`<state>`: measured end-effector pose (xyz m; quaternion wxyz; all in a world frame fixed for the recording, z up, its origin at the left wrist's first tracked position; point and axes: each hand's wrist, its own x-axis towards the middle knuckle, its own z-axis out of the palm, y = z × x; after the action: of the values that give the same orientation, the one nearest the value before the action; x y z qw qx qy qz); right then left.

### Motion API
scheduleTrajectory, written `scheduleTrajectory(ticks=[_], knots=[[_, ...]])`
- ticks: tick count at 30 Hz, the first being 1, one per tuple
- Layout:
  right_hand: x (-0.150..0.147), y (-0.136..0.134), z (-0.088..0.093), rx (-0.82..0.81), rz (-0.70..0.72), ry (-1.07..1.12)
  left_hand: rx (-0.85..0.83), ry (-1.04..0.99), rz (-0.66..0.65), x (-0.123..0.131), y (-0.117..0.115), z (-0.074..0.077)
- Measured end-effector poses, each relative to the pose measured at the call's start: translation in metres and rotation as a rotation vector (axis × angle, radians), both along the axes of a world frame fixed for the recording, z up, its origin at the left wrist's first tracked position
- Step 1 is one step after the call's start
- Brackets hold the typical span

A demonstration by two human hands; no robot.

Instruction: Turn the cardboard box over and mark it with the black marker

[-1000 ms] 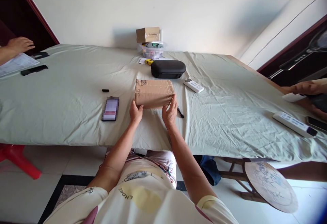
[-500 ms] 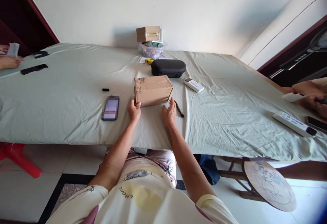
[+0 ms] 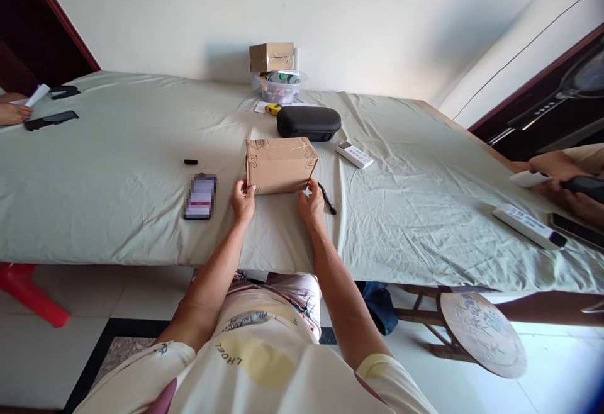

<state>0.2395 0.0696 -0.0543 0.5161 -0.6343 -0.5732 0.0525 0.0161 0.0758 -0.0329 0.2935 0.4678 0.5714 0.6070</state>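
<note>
evidently, the carton (image 3: pixel 279 172) is occupying mid-frame; the left hand (image 3: pixel 243 204) is pinching its lower-left corner, the right hand (image 3: pixel 311 205) curving half-open by the lower-right, hold unclear; probably light and stiff, it is inviting gripping by both ends.

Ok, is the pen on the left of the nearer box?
No, the pen lies to the right of the nearer box, beside the right hand.

R hand (image 3: pixel 311 204) moved; nearer box (image 3: pixel 279 176) again

Soft light from right; shadow on wall (image 3: pixel 165 11); floor (image 3: pixel 561 363) glare; phone screen (image 3: pixel 200 197) pixelated; edges stretched
</note>
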Motion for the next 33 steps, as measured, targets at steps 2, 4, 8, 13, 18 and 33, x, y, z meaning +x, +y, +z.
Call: scheduleTrajectory(ticks=[2,4,8,13,18,33], knots=[[-0.002,-0.004,0.007,0.047,-0.023,0.031,0.032,0.002,0.028,-0.001,-0.001,0.001],[-0.004,-0.009,0.015,0.094,-0.049,0.057,0.059,0.026,0.073,-0.003,-0.002,0.003],[-0.01,-0.021,0.034,0.199,-0.067,0.084,0.122,0.053,0.172,-0.004,-0.007,0.007],[-0.014,-0.032,0.047,0.295,-0.067,0.119,0.226,0.153,0.254,-0.002,-0.012,0.01],[-0.02,-0.034,0.046,0.256,-0.045,0.065,0.28,0.296,0.24,0.008,-0.018,0.011],[-0.025,-0.029,0.035,0.188,-0.035,-0.016,0.196,0.323,0.145,0.02,-0.025,0.013]])
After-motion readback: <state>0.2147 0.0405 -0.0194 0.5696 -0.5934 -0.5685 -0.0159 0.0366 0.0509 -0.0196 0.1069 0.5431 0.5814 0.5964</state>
